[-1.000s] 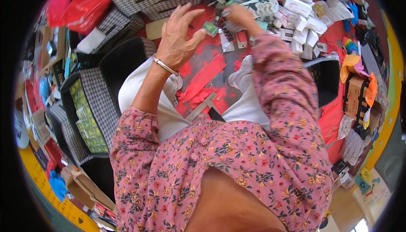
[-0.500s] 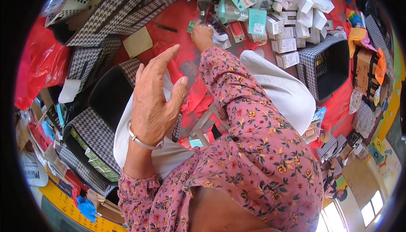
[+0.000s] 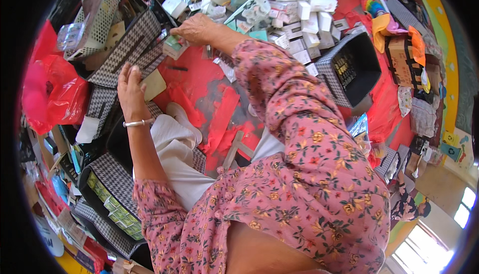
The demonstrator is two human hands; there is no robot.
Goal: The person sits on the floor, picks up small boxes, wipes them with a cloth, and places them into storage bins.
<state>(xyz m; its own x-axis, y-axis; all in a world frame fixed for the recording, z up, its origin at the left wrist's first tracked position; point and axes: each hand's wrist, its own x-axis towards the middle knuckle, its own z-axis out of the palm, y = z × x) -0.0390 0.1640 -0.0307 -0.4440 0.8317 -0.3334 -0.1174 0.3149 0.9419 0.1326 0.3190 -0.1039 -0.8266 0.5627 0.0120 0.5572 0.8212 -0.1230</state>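
Observation:
My right hand [image 3: 198, 29] reaches far ahead and left, its fingers closed on a small pale package with a green corner [image 3: 175, 49]. That package is beside the edge of a black-and-white houndstooth storage bin [image 3: 130, 44]. My left hand [image 3: 131, 92], with a bangle at the wrist, is open beside the same bin, its fingers bent slightly and nothing visible in them. Close to the left fingers lies a flat tan card [image 3: 153, 85]. A white perforated basket [image 3: 102, 17] leans in the bin among other goods.
White boxes [image 3: 294, 19] lie heaped at the far side. An open houndstooth bin [image 3: 344, 69] lies on its side at the right, on red sheeting [image 3: 192, 87]. More houndstooth bins stand at the left, one with green packets [image 3: 112, 204]. Another person [image 3: 409, 205] appears at lower right.
My right hand has moved left from the pile to the bin, with the small package in it. My left hand has moved forward and left to the bin. The view has shifted.

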